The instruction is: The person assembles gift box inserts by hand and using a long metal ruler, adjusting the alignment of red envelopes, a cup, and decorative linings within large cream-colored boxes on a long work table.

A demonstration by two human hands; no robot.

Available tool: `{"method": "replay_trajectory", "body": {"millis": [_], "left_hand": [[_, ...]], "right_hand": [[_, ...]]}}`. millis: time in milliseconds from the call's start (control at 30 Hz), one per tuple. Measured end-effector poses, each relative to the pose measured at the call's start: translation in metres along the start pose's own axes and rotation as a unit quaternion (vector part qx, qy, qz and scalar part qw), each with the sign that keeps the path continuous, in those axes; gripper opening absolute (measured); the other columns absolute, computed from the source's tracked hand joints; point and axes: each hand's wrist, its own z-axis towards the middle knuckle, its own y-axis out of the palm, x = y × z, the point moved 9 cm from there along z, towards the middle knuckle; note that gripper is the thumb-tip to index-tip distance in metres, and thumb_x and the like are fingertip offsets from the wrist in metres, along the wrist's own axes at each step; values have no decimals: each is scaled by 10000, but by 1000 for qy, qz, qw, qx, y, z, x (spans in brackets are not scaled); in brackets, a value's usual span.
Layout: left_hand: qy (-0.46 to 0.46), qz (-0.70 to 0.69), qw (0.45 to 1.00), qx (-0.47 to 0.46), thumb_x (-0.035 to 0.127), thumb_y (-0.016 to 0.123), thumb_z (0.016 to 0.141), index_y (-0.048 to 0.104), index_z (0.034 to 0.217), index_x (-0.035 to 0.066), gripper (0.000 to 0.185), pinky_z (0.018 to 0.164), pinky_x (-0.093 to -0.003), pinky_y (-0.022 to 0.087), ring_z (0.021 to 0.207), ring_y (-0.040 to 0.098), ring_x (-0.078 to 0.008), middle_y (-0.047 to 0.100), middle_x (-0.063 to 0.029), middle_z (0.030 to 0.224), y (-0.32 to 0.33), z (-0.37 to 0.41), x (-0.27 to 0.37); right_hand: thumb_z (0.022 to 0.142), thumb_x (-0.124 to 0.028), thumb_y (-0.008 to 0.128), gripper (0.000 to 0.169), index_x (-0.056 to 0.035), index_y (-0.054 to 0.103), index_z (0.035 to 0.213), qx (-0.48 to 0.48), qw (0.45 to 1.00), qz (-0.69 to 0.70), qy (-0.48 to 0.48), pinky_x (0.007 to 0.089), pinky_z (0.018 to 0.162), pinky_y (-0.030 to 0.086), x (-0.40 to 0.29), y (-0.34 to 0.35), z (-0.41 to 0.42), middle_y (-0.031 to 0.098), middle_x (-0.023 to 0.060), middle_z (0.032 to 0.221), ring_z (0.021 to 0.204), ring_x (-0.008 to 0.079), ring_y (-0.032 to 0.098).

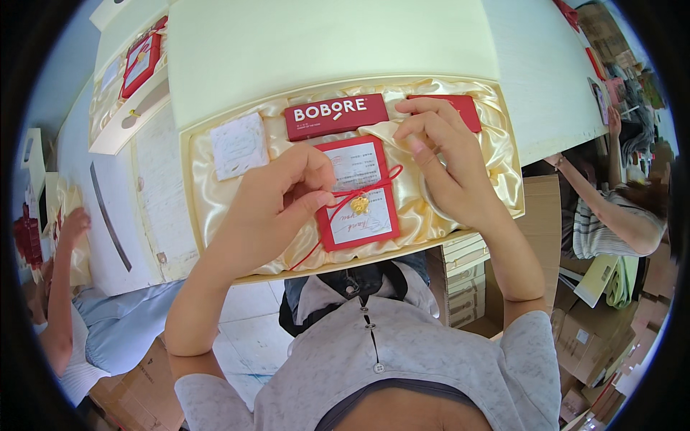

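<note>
An open cream gift box [186,183] lined with pale satin lies before me. In its middle is a red card packet [391,215] with a printed white sheet, tied round with a red cord [377,185] that bears a gold flower-shaped charm [359,203]. My left hand [285,199] pinches the cord between thumb and forefinger at the packet's left side. My right hand [447,156] hovers over the satin to the right, fingers curved apart, with nothing visible in it. A red BOBORE carton [337,116], a white textured square [240,145] and another red box [469,110], partly behind my right hand, sit in the lining.
A similar filled gift box [116,126] stands at the upper left. A dark strip [109,215] lies on the worktable [145,226]. People work at the far left and right. Stacked cream boxes [466,285] are below the table edge, with cardboard cartons [587,339] at the lower right.
</note>
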Motion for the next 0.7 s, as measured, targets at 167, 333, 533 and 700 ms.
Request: {"method": "replay_trajectory", "body": {"millis": [167, 333, 533, 700], "left_hand": [[36, -6, 999, -8, -72, 546, 819, 457, 911, 35, 167, 659, -265, 426, 699, 495, -154, 503, -70, 753, 1, -1, -1], [15, 169, 986, 3, -23, 590, 801, 483, 925, 33, 173, 660, -339, 451, 718, 548, -258, 544, -111, 774, -2, -5, 10], [19, 251, 966, 59, 4, 645, 752, 541, 1057, 59, 327, 608, -277, 421, 663, 514, -129, 530, -49, 749, -25, -40, 24], [11, 275, 911, 306, 22, 660, 724, 566, 989, 36, 281, 599, -263, 394, 660, 471, -126, 543, -35, 813, -122, -108, -5]], "right_hand": [[902, -31, 458, 117, -29, 566, 949, -7, 1000, -25, -2, 244, 702, 425, 1, 5, -2, 513, 114, 1196, 866, 156, 531], [867, -7, 479, 119, -21, 555, 959, 6, 1000, -21, -21, 360, 840, 430, -1, 3, 0, 508, 183, 1097, 1000, 323, 527], [858, 5, 473, 171, -25, 570, 996, 104, 991, -53, -69, 344, 902, 408, -6, -43, -7, 510, 180, 1189, 1050, 285, 525], [872, -59, 517, 208, -40, 542, 1078, 238, 971, -26, 1, 356, 963, 361, 35, -111, -26, 520, 134, 1207, 1145, 221, 475]]}}
